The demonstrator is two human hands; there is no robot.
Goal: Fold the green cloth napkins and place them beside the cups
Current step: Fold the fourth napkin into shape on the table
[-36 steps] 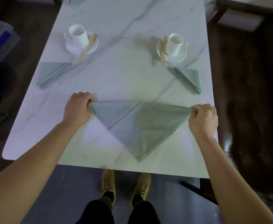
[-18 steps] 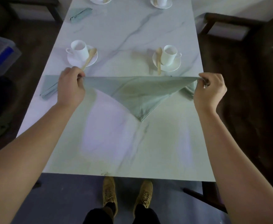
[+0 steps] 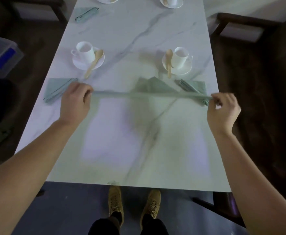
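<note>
left hand point(image 3: 76, 104) and right hand point(image 3: 223, 111) each pinch one end of a green cloth napkin point(image 3: 147, 95), fingers curled onto the fabric. the napkin is held off the marble table point(image 3: 138, 31) and stretched in a thin taut line between the hands; the rest of it shows as a blurred triangle beyond that line - its exact hang cannot be made out. a folded napkin point(image 3: 57, 89) lies flat near the left edge, just beside the left hand and near the left cup point(image 3: 85, 50), which stands on a saucer point(image 3: 80, 64) with a wooden spoon point(image 3: 94, 62) leaning off the rim. a second folded napkin point(image 3: 195, 85) lies near the right cup point(image 3: 180, 56), partly behind the stretched cloth. a third folded napkin point(image 3: 86, 13) lies at the far left. tan shoes point(image 3: 116, 204) are visible below the near table edge.
</note>
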